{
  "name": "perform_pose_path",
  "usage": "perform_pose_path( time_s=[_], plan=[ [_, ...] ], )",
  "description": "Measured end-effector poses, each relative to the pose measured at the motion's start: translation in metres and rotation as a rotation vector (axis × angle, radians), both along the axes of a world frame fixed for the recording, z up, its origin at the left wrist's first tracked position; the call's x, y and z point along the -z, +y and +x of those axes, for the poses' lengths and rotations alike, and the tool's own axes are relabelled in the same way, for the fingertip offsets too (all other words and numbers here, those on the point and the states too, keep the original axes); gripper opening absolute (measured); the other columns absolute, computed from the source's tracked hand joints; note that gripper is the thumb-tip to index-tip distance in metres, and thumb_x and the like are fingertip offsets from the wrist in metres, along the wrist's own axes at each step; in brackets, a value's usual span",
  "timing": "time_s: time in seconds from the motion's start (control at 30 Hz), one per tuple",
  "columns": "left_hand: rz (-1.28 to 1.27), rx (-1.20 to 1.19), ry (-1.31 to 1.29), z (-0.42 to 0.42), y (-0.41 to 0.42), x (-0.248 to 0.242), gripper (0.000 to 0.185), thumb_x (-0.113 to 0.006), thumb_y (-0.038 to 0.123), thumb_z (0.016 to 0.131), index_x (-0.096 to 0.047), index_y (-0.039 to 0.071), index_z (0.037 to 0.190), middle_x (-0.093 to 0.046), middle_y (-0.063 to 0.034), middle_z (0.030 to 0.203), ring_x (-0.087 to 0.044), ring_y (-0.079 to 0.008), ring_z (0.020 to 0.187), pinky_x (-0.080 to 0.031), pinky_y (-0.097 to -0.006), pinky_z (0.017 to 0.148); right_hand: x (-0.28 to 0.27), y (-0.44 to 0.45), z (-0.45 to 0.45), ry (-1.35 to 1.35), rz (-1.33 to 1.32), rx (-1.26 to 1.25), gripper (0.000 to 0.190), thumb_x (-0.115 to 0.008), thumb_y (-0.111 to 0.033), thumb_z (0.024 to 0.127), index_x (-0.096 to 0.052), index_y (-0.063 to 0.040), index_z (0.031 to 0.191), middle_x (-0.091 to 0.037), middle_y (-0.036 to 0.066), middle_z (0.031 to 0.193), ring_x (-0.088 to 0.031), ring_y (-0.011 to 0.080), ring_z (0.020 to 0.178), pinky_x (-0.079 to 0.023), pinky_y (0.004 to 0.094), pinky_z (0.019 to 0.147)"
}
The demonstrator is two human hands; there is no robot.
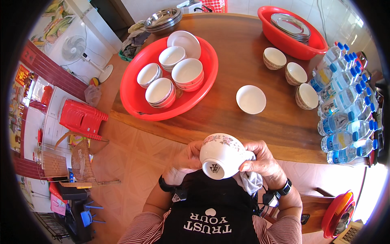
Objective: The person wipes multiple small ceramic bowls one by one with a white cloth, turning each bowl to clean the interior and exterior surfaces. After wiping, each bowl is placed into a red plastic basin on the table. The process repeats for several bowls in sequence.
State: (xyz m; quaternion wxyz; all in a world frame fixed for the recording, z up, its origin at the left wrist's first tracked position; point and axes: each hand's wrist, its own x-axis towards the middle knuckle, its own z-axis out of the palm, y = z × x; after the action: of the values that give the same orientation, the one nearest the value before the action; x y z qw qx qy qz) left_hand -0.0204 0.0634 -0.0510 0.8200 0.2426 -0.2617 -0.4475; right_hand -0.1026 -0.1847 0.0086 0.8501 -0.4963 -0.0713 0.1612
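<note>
Between my two hands is a white bowl (220, 149) with a pink floral band, tipped so its marked foot faces me. My left hand (189, 158) grips its left side. At the right side, my right hand (261, 161) holds the bowl together with a pale cloth (252, 180), which hangs below the fingers. Beyond them on the wooden table (227, 70) stands a single white bowl (251, 99). Farther right are three more bowls, a near one (306, 96), a middle one (296, 73) and a far one (274, 58). The held bowl's inside is hidden.
A red basin (129, 91) at left holds stacked bowls (160, 91) and a plate (184, 44). Another red basin (292, 50) contains metal plates (289, 26). Steel dishes (163, 19) sit at the far-left corner. Several water bottles (341, 109) line the right edge.
</note>
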Motion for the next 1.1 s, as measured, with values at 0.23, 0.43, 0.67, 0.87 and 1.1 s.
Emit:
perform_pose_path(
  time_s=[0.23, 0.43, 0.67, 0.87, 1.1],
  plan=[
    [0.151, -0.432, 0.064, -0.01, -0.012, -0.021, 0.063, -0.075, 0.008, 0.087, -0.045, 0.0, 0.142, -0.059, -0.0134, 0.135, -0.058, -0.0222, 0.124, -0.045, -0.0372, 0.107, 0.001, 0.003, 0.005, -0.109, -0.55, 0.609, 0.03, -0.081, -0.02, 0.085, -0.068, -0.001, 0.104, -0.066, 0.005, 0.087, -0.061, 0.011, 0.078, -0.05, 0.028, 0.067],
    [0.374, -0.596, -0.351, -0.031, -0.035, -0.029, 0.052, -0.077, 0.014, 0.089, -0.053, 0.002, 0.134, -0.066, -0.0075, 0.122, -0.064, -0.0176, 0.11, -0.05, -0.0339, 0.096, -0.006, 0.034, -0.012, -1.112, -1.246, 0.708, 0.042, -0.083, -0.018, 0.071, -0.073, -0.016, 0.112, -0.057, 0.004, 0.101, -0.057, 0.0214, 0.085, -0.05, 0.0369, 0.069],
    [0.733, -0.548, -1.019, -0.033, -0.031, -0.041, 0.042, -0.079, 0.009, 0.083, -0.061, 0.003, 0.121, -0.07, -0.0142, 0.098, -0.071, -0.026, 0.088, -0.054, -0.034, 0.075, -0.003, 0.035, -0.007, -1.114, -1.328, 0.752, 0.049, -0.085, -0.018, 0.068, -0.071, -0.014, 0.115, -0.052, 0.005, 0.101, -0.055, 0.0232, 0.083, -0.051, 0.0366, 0.066],
    [0.615, -0.469, -0.969, -0.034, -0.036, -0.049, 0.041, -0.077, 0.005, 0.085, -0.06, 0.0, 0.122, -0.071, -0.0104, 0.091, -0.07, -0.0214, 0.079, -0.053, -0.0317, 0.071, -0.007, 0.017, 0.009, -0.789, -1.016, 0.724, 0.034, -0.079, -0.019, 0.081, -0.071, -0.003, 0.11, -0.057, 0.014, 0.098, -0.059, 0.0301, 0.081, -0.052, 0.0382, 0.067],
    [0.305, -0.191, -0.259, -0.032, -0.027, -0.037, 0.062, -0.076, 0.006, 0.087, -0.047, -0.001, 0.141, -0.062, -0.0107, 0.131, -0.061, -0.0177, 0.119, -0.049, -0.0333, 0.098, 0.008, 0.007, 0.014, -0.423, -0.464, 0.546, 0.042, -0.053, -0.033, 0.103, -0.069, 0.003, 0.118, -0.059, 0.013, 0.103, -0.056, 0.021, 0.097, -0.046, 0.0338, 0.084]
  ],
)
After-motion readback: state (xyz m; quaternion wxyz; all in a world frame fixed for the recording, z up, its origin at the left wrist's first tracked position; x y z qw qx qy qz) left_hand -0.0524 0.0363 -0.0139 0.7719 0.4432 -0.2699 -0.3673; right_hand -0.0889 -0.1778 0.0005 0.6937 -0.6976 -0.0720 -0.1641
